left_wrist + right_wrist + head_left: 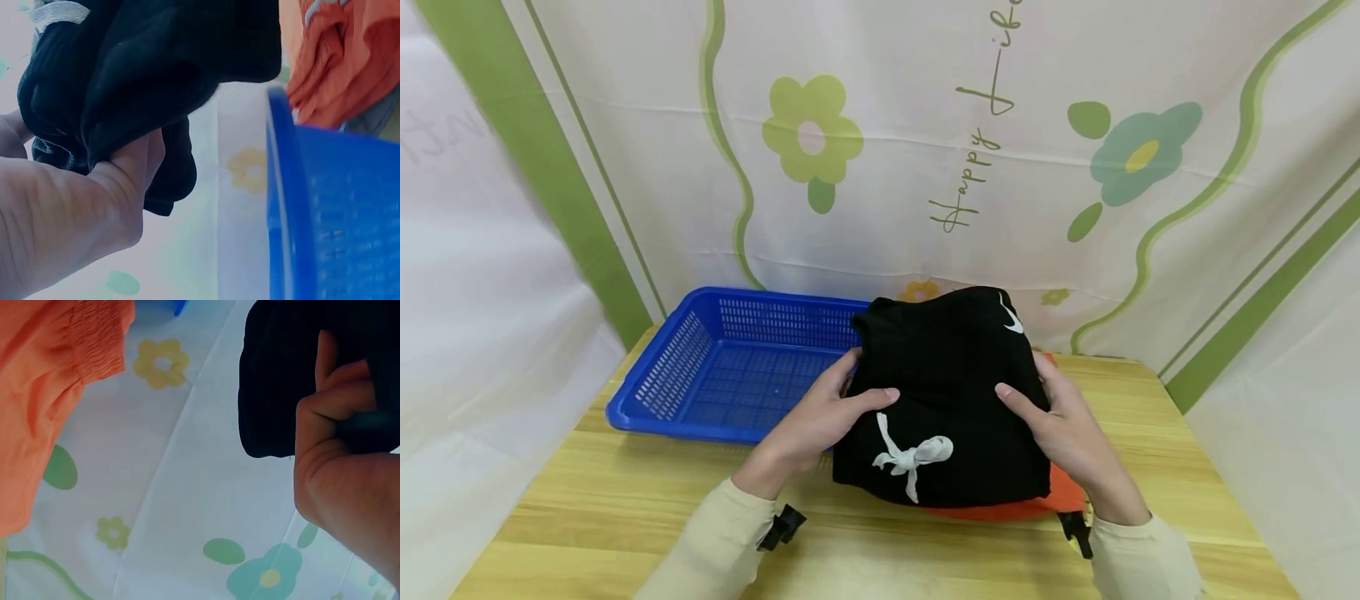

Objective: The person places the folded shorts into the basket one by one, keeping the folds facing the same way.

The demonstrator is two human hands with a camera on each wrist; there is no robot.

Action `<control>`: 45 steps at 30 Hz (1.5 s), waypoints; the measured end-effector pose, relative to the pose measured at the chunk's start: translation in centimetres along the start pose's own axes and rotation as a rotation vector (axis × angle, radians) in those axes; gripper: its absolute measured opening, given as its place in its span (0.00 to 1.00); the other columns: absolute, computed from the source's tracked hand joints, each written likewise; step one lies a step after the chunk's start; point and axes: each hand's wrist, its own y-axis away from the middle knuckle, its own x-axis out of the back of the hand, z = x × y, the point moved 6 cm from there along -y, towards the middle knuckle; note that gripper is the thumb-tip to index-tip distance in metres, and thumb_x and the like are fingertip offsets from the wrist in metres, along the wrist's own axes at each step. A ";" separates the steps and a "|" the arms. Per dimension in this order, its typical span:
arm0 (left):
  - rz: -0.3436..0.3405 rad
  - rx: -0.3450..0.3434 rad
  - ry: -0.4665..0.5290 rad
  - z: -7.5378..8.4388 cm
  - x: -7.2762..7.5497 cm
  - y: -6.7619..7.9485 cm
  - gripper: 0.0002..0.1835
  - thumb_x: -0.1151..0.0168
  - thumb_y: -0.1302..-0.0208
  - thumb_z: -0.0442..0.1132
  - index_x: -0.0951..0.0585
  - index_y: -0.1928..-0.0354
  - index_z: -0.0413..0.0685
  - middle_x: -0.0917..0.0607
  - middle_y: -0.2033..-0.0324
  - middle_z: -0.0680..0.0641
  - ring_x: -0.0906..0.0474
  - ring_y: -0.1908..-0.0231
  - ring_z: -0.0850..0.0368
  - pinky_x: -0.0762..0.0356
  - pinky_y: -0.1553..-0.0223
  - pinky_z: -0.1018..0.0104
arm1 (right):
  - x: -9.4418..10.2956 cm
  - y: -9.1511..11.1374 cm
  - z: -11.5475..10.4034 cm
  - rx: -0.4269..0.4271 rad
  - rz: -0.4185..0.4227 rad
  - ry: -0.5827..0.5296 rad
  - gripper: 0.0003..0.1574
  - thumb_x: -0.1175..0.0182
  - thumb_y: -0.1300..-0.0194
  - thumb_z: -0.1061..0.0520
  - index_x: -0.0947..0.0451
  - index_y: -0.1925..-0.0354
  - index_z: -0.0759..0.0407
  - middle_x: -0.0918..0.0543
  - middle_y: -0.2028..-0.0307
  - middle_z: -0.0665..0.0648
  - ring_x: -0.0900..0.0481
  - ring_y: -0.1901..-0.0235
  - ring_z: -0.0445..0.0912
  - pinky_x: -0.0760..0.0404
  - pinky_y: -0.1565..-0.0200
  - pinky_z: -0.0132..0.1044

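Observation:
Black shorts [955, 383], folded into a bundle, are held up between both hands. A white drawstring bow [913, 454] shows at their near side, and a white swoosh marks the far right corner. My left hand [820, 417] grips the left edge, thumb on top and fingers underneath. On the opposite edge my right hand [1063, 421] grips likewise; in the right wrist view its fingers [331, 412] curl beneath the cloth. An orange garment [1060, 492] lies on the table below, mostly hidden by the shorts; its gathered elastic band [100, 344] shows in the right wrist view.
A blue plastic basket [700, 429] with perforated walls stands at the left of the wooden table [587, 517], close beside the left hand. Behind the table hangs a white curtain [880, 217] with printed flowers. Grey cloth [375, 115] lies under the orange garment.

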 end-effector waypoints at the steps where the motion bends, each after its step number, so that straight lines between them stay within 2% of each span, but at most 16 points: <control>1: -0.001 -0.005 -0.004 0.1 0.2 0.1 0.50 0.36 0.29 0.51 0.56 0.18 0.53 0.53 0.21 0.49 0.60 0.22 0.45 0.51 0.27 0.40 | -0.1 -0.1 0.0 0.000 -0.001 0.001 0.28 0.41 0.24 0.53 0.32 0.30 0.55 0.19 0.44 0.64 0.13 0.56 0.50 0.14 0.55 0.40; 5: -0.010 -0.022 -0.016 0.5 1.2 0.4 0.48 0.38 0.28 0.50 0.57 0.18 0.52 0.52 0.21 0.48 0.58 0.22 0.44 0.50 0.27 0.40 | -0.8 -0.4 -0.2 -0.005 -0.022 -0.030 0.30 0.41 0.24 0.52 0.34 0.29 0.53 0.17 0.45 0.64 0.12 0.56 0.52 0.14 0.56 0.42; 10: -0.001 -0.019 -0.041 0.9 2.6 0.8 0.49 0.38 0.27 0.49 0.60 0.18 0.52 0.54 0.21 0.47 0.60 0.22 0.43 0.53 0.26 0.40 | -1.7 -1.0 -0.3 -0.016 -0.035 -0.058 0.32 0.40 0.25 0.52 0.35 0.27 0.49 0.16 0.46 0.64 0.12 0.57 0.53 0.14 0.56 0.44; 16: 0.022 -0.020 -0.070 1.2 4.5 1.2 0.50 0.39 0.27 0.50 0.60 0.18 0.50 0.58 0.20 0.47 0.68 0.22 0.43 0.60 0.26 0.38 | -2.9 -1.9 -0.6 0.001 -0.042 -0.028 0.35 0.39 0.25 0.51 0.37 0.25 0.47 0.21 0.38 0.60 0.13 0.54 0.50 0.14 0.54 0.42; 20: 0.017 -0.053 -0.067 1.4 5.7 1.3 0.46 0.40 0.26 0.49 0.57 0.18 0.53 0.54 0.20 0.49 0.65 0.22 0.44 0.59 0.27 0.36 | -4.0 -2.7 -1.0 0.034 -0.047 -0.014 0.37 0.39 0.25 0.51 0.39 0.24 0.44 0.26 0.32 0.56 0.15 0.49 0.49 0.16 0.50 0.41; 24: 0.019 -0.060 -0.072 1.5 6.8 1.5 0.46 0.40 0.26 0.48 0.58 0.18 0.53 0.55 0.20 0.49 0.66 0.22 0.43 0.60 0.27 0.34 | -5.1 -3.4 -1.2 0.051 -0.054 -0.024 0.37 0.39 0.25 0.52 0.40 0.23 0.45 0.29 0.30 0.54 0.16 0.48 0.48 0.18 0.48 0.41; 31: 0.029 -0.043 -0.081 1.6 8.5 1.7 0.47 0.40 0.25 0.48 0.59 0.18 0.53 0.58 0.20 0.49 0.68 0.22 0.43 0.62 0.28 0.33 | -6.6 -4.3 -1.6 0.025 -0.072 -0.082 0.36 0.40 0.24 0.52 0.39 0.24 0.45 0.19 0.41 0.60 0.12 0.58 0.50 0.14 0.54 0.43; 35: 0.051 -0.015 -0.106 1.7 9.4 1.8 0.50 0.40 0.26 0.49 0.63 0.18 0.52 0.63 0.20 0.48 0.73 0.23 0.42 0.65 0.28 0.33 | -7.3 -4.8 -1.8 0.021 -0.075 -0.090 0.38 0.40 0.24 0.51 0.42 0.23 0.41 0.22 0.37 0.57 0.14 0.53 0.51 0.16 0.50 0.46; 38: 0.057 -0.009 -0.113 1.7 10.1 1.7 0.49 0.40 0.26 0.49 0.62 0.18 0.52 0.61 0.20 0.49 0.73 0.23 0.44 0.65 0.28 0.33 | -7.8 -5.3 -1.9 0.035 -0.079 -0.090 0.39 0.40 0.24 0.51 0.43 0.22 0.42 0.29 0.30 0.54 0.18 0.44 0.51 0.20 0.43 0.49; 40: 0.056 -0.016 -0.111 1.8 10.4 1.7 0.48 0.40 0.26 0.49 0.60 0.18 0.53 0.58 0.20 0.51 0.71 0.22 0.45 0.65 0.27 0.34 | -8.1 -5.6 -2.0 0.042 -0.083 -0.093 0.39 0.40 0.25 0.52 0.43 0.22 0.43 0.31 0.29 0.54 0.20 0.42 0.51 0.22 0.41 0.51; 45: 0.065 -0.012 -0.110 1.8 11.5 2.0 0.49 0.39 0.26 0.48 0.61 0.18 0.51 0.59 0.20 0.50 0.71 0.22 0.46 0.66 0.27 0.34 | -8.9 -6.2 -2.2 0.058 -0.105 -0.097 0.39 0.40 0.24 0.53 0.43 0.22 0.45 0.24 0.34 0.59 0.17 0.47 0.52 0.20 0.43 0.50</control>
